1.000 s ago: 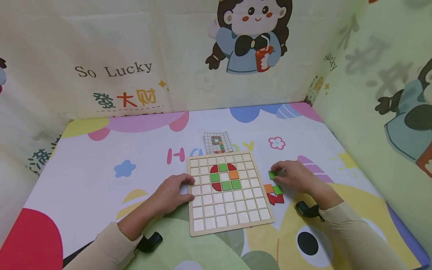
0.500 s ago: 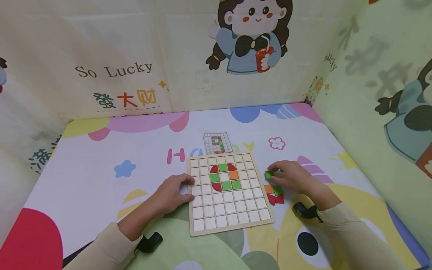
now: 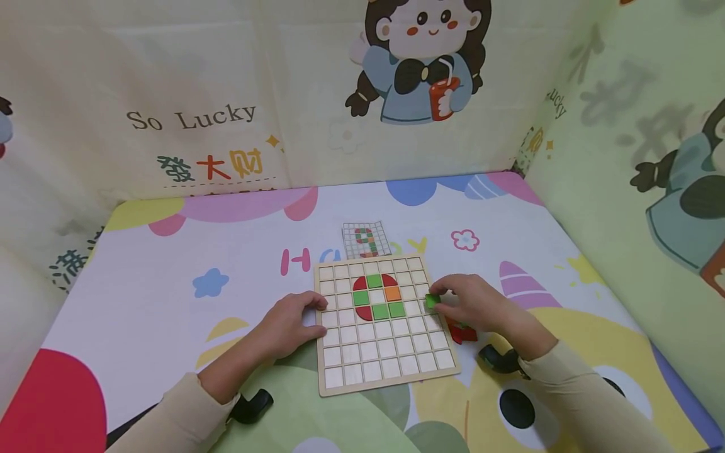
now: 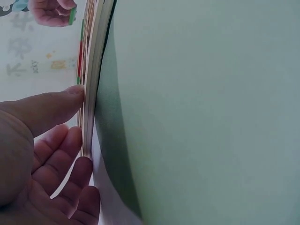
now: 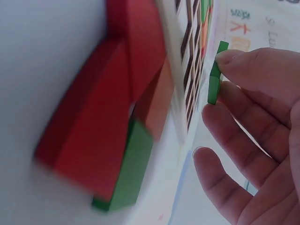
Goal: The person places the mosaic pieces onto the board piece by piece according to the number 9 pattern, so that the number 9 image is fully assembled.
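Note:
A wooden grid board (image 3: 370, 348) lies on the table, with red, green and orange tiles set in a ring in its upper middle cells. My left hand (image 3: 289, 324) touches the board's left edge with thumb and fingers spread apart. In the left wrist view the thumb (image 4: 58, 107) rests at the rim, seen edge-on. Between thumb and fingertips my right hand (image 3: 472, 303) pinches a green tile (image 5: 216, 75), over the board's right edge. Loose red tiles (image 5: 96, 122), a green tile (image 5: 129, 173) and an orange tile (image 5: 154, 103) lie beside that edge, partly hidden by the right hand in the head view.
Behind the board stands or lies a small pattern card (image 3: 365, 239) showing a coloured figure on a grid. The table has a printed cloth (image 3: 170, 302). Printed curtains (image 3: 306, 94) close off the back and right side.
My right hand has carried the green tile left, from beside the loose tiles to over the board's right edge. The left hand and the board have stayed in place.

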{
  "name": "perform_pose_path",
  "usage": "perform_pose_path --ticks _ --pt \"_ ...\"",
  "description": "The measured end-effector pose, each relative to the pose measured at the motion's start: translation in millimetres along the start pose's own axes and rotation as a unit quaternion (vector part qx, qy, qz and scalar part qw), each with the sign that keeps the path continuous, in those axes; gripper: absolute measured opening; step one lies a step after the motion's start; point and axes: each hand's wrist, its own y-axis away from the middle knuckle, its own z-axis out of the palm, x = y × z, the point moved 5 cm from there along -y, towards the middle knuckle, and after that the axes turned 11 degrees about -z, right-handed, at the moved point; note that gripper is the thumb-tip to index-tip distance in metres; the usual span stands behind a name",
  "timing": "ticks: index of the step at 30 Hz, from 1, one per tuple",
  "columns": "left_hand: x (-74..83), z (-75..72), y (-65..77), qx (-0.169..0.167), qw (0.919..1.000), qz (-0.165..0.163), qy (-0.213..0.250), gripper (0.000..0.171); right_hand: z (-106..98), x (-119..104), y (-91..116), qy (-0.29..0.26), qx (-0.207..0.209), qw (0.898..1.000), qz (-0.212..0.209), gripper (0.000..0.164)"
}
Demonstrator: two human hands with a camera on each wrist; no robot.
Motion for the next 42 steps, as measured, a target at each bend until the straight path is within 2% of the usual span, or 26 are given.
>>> perform_pose_path --ticks 6,15,20,26,33,42 --pt "1.2 -0.1 -0.1 -0.001 1.0000 -0.005 0.003 0.036 5.0 -15.8 -7.9 0.021 -0.004 0.999 -0.047 0.023" --pt "0.3 1.4 -1.7 0.000 1.0000 -0.009 0.001 0.037 15.9 -27.0 -14.7 0.006 -0.035 0.998 -0.051 0.022" --pt "0.3 1.8 -2.3 0.001 1.0000 -0.010 0.001 0.038 21.6 -31.8 -15.9 -0.011 -0.040 0.996 -0.077 0.023" --pt "1.2 1.5 -1.5 0.000 1.0000 -0.005 -0.003 0.037 24.9 -37.4 -16.0 0.006 -0.041 0.994 -0.104 0.025" --pt "0.6 1.3 -0.9 -0.001 1.0000 0.001 -0.003 0.038 27.7 -43.7 -16.5 0.045 -0.043 0.987 -0.151 0.019" --pt "-0.6 0.0 -1.1 -0.001 1.0000 0.004 -0.007 0.038 29.0 -47.7 -19.7 0.049 -0.054 0.986 -0.146 0.018"
